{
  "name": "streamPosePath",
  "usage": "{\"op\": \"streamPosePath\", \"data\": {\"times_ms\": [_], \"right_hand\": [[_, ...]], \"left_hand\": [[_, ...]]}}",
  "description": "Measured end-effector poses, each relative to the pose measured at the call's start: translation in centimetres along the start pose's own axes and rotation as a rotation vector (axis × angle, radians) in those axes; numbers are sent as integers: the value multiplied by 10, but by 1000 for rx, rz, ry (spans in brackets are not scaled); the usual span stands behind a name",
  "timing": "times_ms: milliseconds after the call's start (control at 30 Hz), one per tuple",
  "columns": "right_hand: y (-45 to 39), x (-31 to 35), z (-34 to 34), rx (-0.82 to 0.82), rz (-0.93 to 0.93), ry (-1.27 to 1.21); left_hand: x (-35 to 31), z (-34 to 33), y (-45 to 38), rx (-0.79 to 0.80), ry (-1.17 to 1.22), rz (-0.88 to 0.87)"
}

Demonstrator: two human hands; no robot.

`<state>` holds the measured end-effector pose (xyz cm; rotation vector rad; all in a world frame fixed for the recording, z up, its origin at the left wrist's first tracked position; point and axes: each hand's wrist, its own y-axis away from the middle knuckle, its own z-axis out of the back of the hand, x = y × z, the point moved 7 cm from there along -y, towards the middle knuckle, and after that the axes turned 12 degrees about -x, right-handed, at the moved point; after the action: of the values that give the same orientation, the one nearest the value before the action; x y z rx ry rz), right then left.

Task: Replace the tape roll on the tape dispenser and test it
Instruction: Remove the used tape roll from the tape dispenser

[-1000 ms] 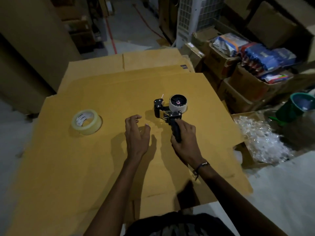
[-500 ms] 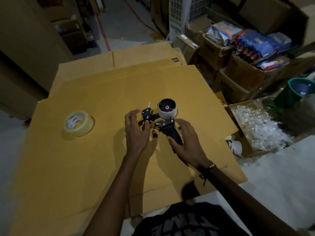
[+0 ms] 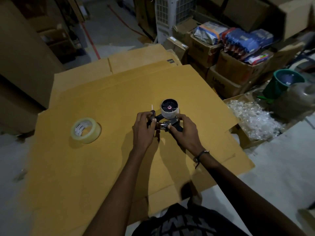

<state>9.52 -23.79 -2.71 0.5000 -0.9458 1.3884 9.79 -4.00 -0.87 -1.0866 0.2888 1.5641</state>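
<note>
A black hand-held tape dispenser (image 3: 164, 122) is held above the flattened cardboard sheet (image 3: 105, 155). Its hub carries a bare white core (image 3: 169, 109) with almost no tape on it. My right hand (image 3: 185, 132) grips the dispenser's handle and metal frame from the right. My left hand (image 3: 144, 129) pinches the front end of the dispenser, by the roller and blade. A full roll of clear tape (image 3: 85, 130) with a white printed core lies flat on the cardboard, well to the left of both hands.
Open cartons (image 3: 233, 68) with blue and red packets stand at the back right. A box of crumpled clear plastic (image 3: 254, 120) sits just off the sheet's right edge, a green bucket (image 3: 283, 82) behind it. A white fan unit (image 3: 172, 16) is at the back.
My left hand has moved from the cardboard onto the dispenser's front end. My right hand has slid up the handle towards the frame, and the dispenser has come closer to me.
</note>
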Motion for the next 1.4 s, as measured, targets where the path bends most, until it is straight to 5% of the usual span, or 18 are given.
{"op": "streamPosePath", "data": {"times_ms": [400, 567, 767, 1067, 1400], "right_hand": [[28, 61, -8, -68, 234, 23], [22, 62, -18, 15, 54, 96], [9, 63, -21, 27, 60, 107], [-17, 48, -14, 207, -160, -144], [-12, 66, -5, 45, 173, -83]], "left_hand": [[43, 60, 6, -71, 277, 241], [50, 71, 4, -54, 276, 261], [56, 62, 11, 18, 235, 327], [20, 79, -18, -93, 363, 283], [28, 77, -8, -44, 255, 331]]}}
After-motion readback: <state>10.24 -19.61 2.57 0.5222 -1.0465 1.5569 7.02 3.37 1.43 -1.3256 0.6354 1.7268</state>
